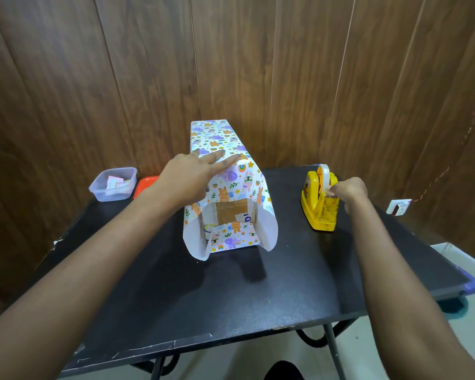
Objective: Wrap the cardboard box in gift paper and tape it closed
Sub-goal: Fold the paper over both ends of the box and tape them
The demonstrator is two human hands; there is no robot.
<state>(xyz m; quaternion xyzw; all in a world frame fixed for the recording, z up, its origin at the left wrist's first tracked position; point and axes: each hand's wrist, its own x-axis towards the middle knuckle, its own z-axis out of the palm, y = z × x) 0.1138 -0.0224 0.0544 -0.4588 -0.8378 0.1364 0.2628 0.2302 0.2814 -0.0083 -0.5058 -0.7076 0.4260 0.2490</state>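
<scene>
A long cardboard box (232,210) lies on the black table (231,297), wrapped in white gift paper (220,138) printed with cartoon animals. Its near end is open: brown cardboard shows between loose side flaps, and a bottom flap is folded up. My left hand (192,176) lies flat on top of the box near that end, fingers straight. My right hand (347,192) is at the yellow tape dispenser (320,208) to the right of the box, fingers pinching the tape end at the roll.
A clear plastic tub (113,185) with small items sits at the table's back left, an orange lid (146,185) beside it. A wood-panelled wall stands close behind. The table's front edge is near me, floor to the right.
</scene>
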